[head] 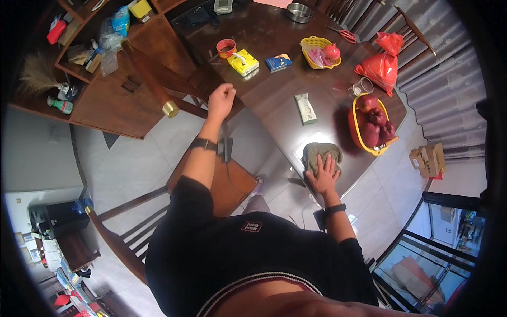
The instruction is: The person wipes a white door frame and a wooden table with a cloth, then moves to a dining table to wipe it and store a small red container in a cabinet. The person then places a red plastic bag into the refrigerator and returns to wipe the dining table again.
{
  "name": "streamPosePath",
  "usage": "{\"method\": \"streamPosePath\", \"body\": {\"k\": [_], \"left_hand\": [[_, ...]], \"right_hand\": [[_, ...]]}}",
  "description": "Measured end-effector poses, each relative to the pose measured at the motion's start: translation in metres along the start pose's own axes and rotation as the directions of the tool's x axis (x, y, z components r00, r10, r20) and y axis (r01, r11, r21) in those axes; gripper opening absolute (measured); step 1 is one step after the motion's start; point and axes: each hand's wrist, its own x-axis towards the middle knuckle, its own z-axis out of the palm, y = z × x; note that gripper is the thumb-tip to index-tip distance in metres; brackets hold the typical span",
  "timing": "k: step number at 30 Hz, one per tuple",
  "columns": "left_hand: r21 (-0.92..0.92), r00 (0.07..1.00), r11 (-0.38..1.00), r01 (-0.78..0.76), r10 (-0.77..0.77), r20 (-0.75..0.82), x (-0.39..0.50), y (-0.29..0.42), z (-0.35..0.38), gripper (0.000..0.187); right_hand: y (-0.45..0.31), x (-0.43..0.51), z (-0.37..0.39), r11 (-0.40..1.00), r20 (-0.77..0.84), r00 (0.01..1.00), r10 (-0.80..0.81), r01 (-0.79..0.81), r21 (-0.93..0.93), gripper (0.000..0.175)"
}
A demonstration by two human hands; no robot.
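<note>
My right hand [324, 176] lies on a folded olive-brown cloth [317, 150], its fingers spread across the top. The cloth rests on the glossy dark wooden table [273, 107] by its near edge. My left hand [222, 100] hangs beside the table's left edge, fingers curled in, with nothing visible in it. A white and green packet [305, 109] lies on the tabletop beyond the cloth. To the right of the cloth, a red basket with a yellow rim [353, 119] holds several dark red apples [370, 134] and a knife with a wooden handle [390, 142].
Farther back are a yellow tissue pack [243, 63], a blue box [278, 62], a yellow basket [307, 41] with a pomegranate [332, 52], red-handled scissors [347, 36], a clear cup [363, 86] and a red plastic bag [378, 69]. A wooden chair [233, 178] stands at my left.
</note>
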Motion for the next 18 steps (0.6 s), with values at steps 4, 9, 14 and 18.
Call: {"method": "streamPosePath", "body": {"k": [4, 9, 14, 18], "left_hand": [[0.164, 0.997, 0.985, 0.050, -0.038, -0.073, 0.095, -0.032, 0.031, 0.032], [0.455, 0.989, 0.878, 0.148, -0.146, -0.041, 0.178, -0.055, 0.044, 0.051], [0.682, 0.941, 0.705, 0.196, -0.330, 0.070, 0.210, -0.057, 0.046, 0.052], [0.692, 0.961, 0.703, 0.163, -0.272, 0.050, 0.206, -0.061, 0.043, 0.034]], "right_hand": [[0.004, 0.006, 0.000, 1.000, -0.018, 1.000, 0.013, -0.013, -0.006, 0.084], [0.006, 0.019, -0.003, 0.998, -0.026, 0.999, 0.039, -0.040, -0.051, 0.083], [0.010, 0.024, -0.006, 0.998, -0.044, 0.998, 0.040, -0.042, -0.041, 0.082], [0.011, 0.026, -0.009, 0.998, -0.048, 0.998, 0.039, -0.041, -0.040, 0.081]]}}
